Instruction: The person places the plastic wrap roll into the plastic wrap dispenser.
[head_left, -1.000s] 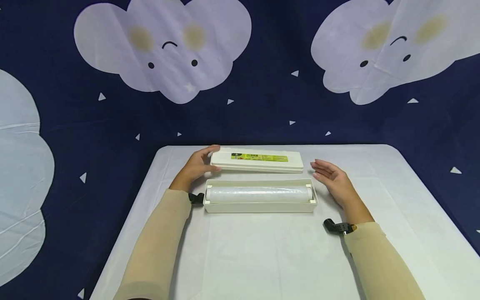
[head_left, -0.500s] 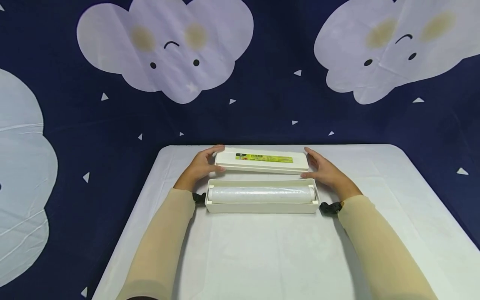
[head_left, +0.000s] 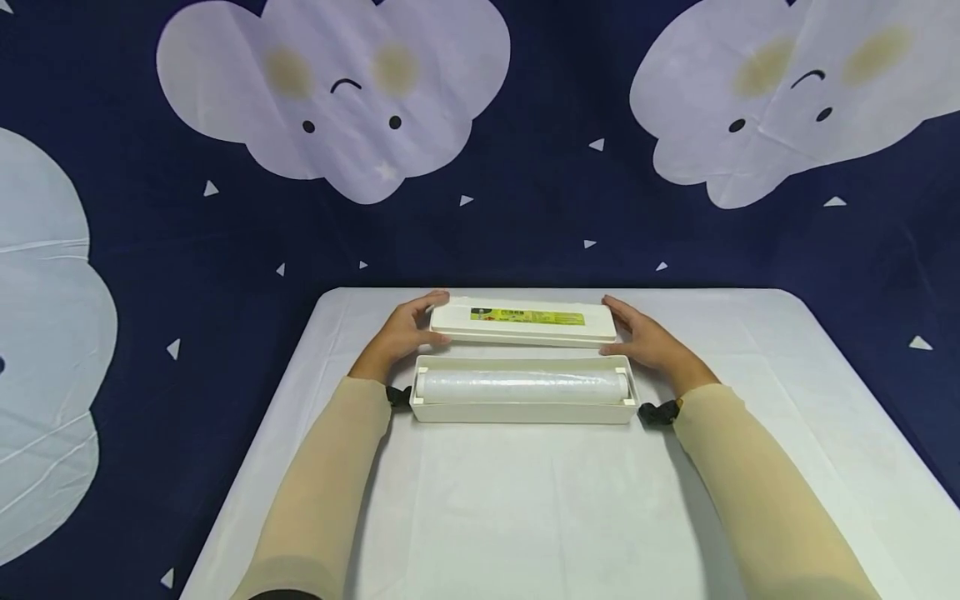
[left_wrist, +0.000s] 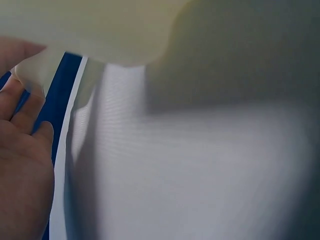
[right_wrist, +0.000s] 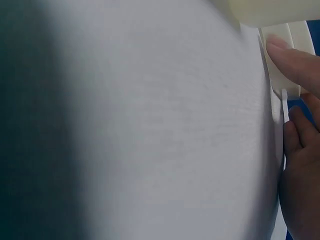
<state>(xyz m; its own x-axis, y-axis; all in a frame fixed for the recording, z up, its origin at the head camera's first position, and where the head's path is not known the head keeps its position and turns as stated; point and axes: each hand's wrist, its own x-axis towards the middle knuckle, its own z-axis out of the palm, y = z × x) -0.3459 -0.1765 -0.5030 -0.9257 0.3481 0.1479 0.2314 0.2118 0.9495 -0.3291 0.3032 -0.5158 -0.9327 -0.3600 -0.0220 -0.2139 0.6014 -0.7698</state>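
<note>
A long white lid [head_left: 525, 333] with a yellow-green label [head_left: 527, 317] lies crosswise near the back of the table. At its left end my left hand [head_left: 393, 337] grips it, thumb on the near side and fingers at the far edge. My right hand [head_left: 656, 343] holds the other end the same way; in the right wrist view its thumb [right_wrist: 287, 57] presses on the lid's side. Just in front of the lid stands an uncovered white box [head_left: 525, 413] with a roll of cling film [head_left: 522, 386] lying lengthwise inside.
The table [head_left: 540, 508] has a white cover with rounded far corners. Behind it hangs a dark blue cloth [head_left: 525, 242] with printed clouds and small triangles. Black wrist mounts [head_left: 658, 413] sit close to both ends of the box.
My right hand has moved left and back from beside the lid and taken hold of its right end. My left hand keeps its grip; the box stays in place.
</note>
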